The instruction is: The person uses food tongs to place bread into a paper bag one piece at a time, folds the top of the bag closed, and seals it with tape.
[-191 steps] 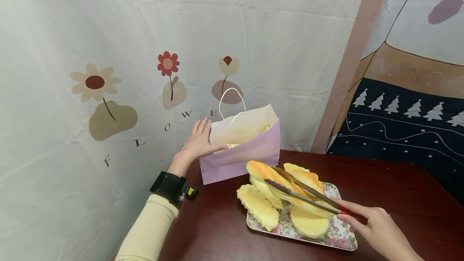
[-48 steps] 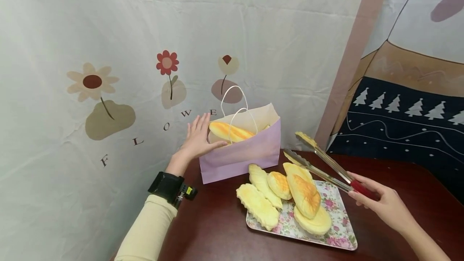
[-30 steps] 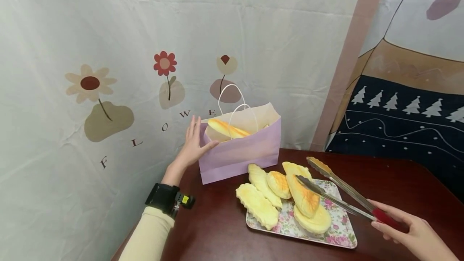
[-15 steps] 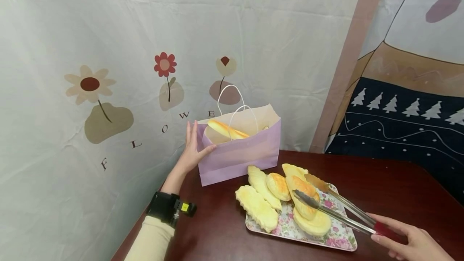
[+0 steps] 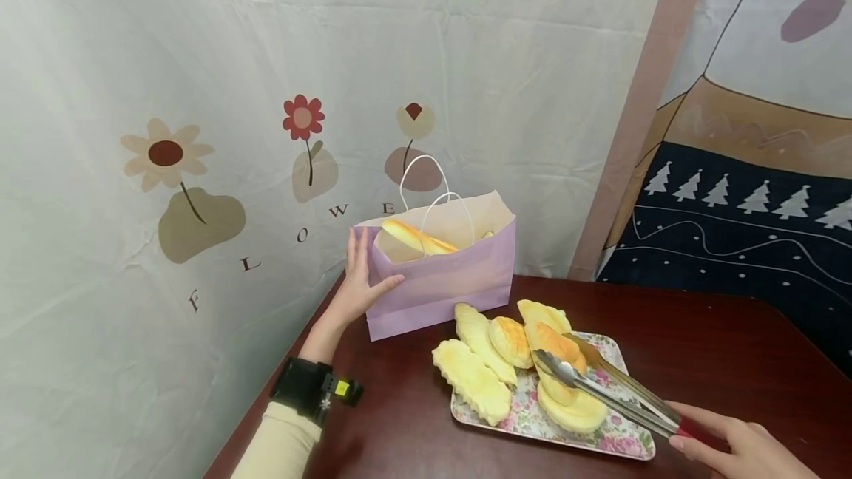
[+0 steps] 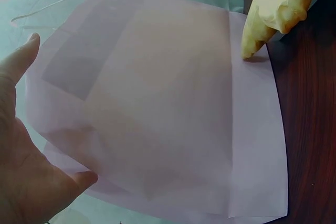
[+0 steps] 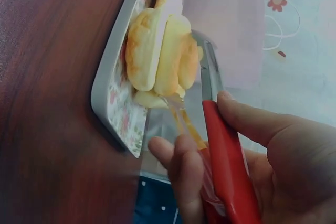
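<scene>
My left hand [image 5: 356, 290] touches the left side of a lilac paper bag [image 5: 446, 283], its fingers straight and its thumb at the front panel. A long loaf [image 5: 406, 233] pokes up inside the bag; the rest of the contents is mostly hidden. With my right hand [image 5: 739, 449] I grip red-handled metal tongs [image 5: 612, 398]. Their tips stand on either side of a browned bun [image 5: 558, 344] on the piled bread; whether they press it I cannot tell. The right wrist view shows the thumb and fingers round the red handle [image 7: 223, 156].
A floral tray [image 5: 619, 445] carries several breads, including a scalloped one [image 5: 472, 383] over its left edge, a twisted one [image 5: 482, 342] and a round one [image 5: 574, 411]. The dark wooden table [image 5: 719, 346] meets a printed cloth backdrop [image 5: 546, 94].
The long loaf went from the tongs into the bag. The tongs then came back over the tray and narrowed around the piled bread. My left hand slid left and lower along the bag.
</scene>
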Available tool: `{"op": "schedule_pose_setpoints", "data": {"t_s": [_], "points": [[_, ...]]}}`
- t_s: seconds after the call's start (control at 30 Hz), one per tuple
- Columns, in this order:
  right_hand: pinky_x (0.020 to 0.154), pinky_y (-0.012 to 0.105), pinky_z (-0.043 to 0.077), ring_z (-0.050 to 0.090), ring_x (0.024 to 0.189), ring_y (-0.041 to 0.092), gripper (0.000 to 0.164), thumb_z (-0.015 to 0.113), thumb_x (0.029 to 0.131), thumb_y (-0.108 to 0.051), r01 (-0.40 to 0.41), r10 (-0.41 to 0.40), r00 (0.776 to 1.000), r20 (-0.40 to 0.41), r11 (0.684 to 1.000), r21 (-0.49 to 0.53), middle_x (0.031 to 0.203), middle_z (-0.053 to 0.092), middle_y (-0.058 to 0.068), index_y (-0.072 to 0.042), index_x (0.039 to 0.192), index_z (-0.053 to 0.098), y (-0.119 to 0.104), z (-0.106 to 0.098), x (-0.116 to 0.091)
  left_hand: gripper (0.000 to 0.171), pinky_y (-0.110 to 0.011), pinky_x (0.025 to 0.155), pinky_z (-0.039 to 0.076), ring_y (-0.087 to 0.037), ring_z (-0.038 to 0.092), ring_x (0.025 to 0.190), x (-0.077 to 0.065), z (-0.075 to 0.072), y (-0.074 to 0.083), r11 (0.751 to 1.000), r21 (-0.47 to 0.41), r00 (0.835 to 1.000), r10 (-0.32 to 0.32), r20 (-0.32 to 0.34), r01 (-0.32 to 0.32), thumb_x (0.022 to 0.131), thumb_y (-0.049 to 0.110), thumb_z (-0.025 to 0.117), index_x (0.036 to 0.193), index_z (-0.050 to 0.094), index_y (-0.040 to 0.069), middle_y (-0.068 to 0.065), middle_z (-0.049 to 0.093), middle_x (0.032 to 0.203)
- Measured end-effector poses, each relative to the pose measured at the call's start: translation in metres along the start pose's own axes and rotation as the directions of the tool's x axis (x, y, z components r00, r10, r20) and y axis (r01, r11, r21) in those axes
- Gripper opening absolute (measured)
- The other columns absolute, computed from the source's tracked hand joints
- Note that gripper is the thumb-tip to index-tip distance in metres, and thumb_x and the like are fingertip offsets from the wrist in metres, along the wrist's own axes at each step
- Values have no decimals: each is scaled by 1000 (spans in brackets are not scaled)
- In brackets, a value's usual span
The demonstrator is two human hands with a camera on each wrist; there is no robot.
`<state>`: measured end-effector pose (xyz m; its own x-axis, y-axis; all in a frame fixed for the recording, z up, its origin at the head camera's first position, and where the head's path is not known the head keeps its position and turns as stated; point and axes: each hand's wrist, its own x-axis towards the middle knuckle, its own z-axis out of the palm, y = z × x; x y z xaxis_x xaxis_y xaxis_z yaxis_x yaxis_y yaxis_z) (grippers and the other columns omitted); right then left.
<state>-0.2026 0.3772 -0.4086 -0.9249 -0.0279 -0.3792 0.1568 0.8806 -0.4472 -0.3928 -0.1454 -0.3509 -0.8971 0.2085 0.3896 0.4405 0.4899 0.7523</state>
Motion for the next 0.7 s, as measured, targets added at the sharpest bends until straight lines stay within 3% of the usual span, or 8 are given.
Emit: {"op": "schedule_pose_setpoints", "data": {"t_s": [0.17,0.5,0.7], "points": [[70,34,45,56,88,23,75,59,95,-50,-25,26,999,-26,1000,9,104,62,6,1,148,42,2,1,-1,113,-72,117,7,-36,-20,154,-1,-1,1,1000,-5,1000,12,12,-12,87,41,72,161,-10,21,-3,-29,164],[71,33,49,57,89,22,74,58,96,-50,-18,16,997,-70,1000,-26,107,64,8,0,148,42,2,-2,-8,112,-72,117,10,-37,-15,155,-2,0,-1,999,15,999,39,14,-39,86,41,74,161,-7,21,-6,-26,166],[58,25,41,55,67,13,75,60,95,-48,-11,13,991,-132,1000,20,82,60,-1,-1,150,39,-2,-4,-13,110,-72,117,9,-36,-15,155,-2,1,0,999,12,999,37,19,-37,87,39,73,162,-6,22,-4,-25,166]]}}
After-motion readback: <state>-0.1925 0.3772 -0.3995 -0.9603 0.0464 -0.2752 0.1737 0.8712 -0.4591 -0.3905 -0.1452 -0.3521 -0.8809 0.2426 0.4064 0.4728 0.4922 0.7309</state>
